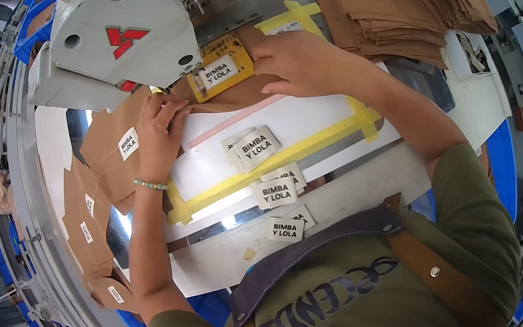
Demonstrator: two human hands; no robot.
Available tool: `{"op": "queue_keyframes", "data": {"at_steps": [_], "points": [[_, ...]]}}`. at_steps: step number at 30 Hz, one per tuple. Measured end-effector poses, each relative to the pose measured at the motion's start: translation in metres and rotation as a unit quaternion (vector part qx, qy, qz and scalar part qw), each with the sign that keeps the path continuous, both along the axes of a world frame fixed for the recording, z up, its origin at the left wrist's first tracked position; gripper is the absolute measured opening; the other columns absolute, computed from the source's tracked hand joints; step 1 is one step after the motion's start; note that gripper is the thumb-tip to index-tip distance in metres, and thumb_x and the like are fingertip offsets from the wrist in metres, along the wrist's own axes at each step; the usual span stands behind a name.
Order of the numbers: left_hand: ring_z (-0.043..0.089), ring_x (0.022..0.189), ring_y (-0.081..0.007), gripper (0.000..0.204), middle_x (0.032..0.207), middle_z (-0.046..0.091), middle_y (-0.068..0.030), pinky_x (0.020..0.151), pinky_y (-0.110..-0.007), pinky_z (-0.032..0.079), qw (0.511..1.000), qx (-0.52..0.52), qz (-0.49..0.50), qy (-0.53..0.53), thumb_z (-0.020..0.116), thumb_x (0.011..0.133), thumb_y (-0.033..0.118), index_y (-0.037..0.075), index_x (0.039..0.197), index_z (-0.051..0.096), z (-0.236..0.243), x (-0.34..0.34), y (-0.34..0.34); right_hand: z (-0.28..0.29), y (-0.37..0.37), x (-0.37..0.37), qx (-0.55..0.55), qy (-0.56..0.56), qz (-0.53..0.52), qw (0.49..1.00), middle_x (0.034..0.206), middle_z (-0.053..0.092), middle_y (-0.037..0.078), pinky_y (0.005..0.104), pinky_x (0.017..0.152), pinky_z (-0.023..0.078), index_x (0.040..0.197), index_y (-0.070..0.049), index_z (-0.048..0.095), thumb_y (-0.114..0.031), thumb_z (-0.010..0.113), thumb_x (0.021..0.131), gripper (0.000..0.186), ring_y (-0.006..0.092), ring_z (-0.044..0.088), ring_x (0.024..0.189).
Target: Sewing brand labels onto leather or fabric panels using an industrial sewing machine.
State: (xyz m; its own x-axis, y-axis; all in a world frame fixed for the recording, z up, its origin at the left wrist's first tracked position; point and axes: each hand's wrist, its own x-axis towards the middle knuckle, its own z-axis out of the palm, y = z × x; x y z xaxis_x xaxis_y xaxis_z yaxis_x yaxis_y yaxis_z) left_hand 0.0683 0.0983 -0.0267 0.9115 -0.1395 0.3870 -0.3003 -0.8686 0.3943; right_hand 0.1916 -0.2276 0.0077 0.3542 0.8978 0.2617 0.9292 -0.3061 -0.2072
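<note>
A brown fabric piece point(228, 102) lies under the sewing machine head, its near edge lifted and wavy. On it rests a yellow template point(241, 79) framing a white label point(217, 72) with dark print. My left hand point(159, 121) is at the fabric's left side, fingers closed together on its edge beside the template; the fingertips are partly hidden. My right hand point(307, 64) rests over the fabric at the template's right edge, fingers bent and thumb apart from them. Toward me, small stacks of loose white labels point(256, 148) lie on the white work surface, bordered with yellow tape point(276, 171).
The white sewing machine point(119, 39) fills the upper left. Stacked brown pieces point(380, 7) stand at the far right beside a small white box point(469, 55). Brown pieces with labels point(84, 212) hang over the left side. A blue bin point(502, 159) sits low at right.
</note>
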Motion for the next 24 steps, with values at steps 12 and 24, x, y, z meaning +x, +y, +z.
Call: {"op": "queue_keyframes", "data": {"at_steps": [12,24], "points": [[0.067,0.094,-0.03,0.023,0.1,0.068,-0.0083,0.08,-0.042,0.057,0.989,0.135,-0.037,-0.038,0.078,0.084,-0.006,0.006,0.103,0.077,0.012,-0.065,0.027,0.0,-0.01,0.015,0.06,0.044,-0.011,0.997,0.101,0.073,0.008,0.0429,0.081,0.057,0.102,-0.003,0.077,-0.019,0.071,0.101,0.017,0.0324,0.071,0.091],[0.071,0.119,-0.0372,0.034,0.127,0.072,-0.014,0.099,-0.045,0.057,0.968,0.132,0.209,0.039,0.058,0.098,-0.01,0.004,0.124,0.075,0.002,-0.162,0.149,0.087,-0.076,0.022,0.069,-0.141,-0.08,0.984,0.116,0.079,0.011,0.0427,0.092,0.059,0.115,-0.004,0.08,-0.021,0.074,0.1,0.023,0.0328,0.074,0.106]]}}
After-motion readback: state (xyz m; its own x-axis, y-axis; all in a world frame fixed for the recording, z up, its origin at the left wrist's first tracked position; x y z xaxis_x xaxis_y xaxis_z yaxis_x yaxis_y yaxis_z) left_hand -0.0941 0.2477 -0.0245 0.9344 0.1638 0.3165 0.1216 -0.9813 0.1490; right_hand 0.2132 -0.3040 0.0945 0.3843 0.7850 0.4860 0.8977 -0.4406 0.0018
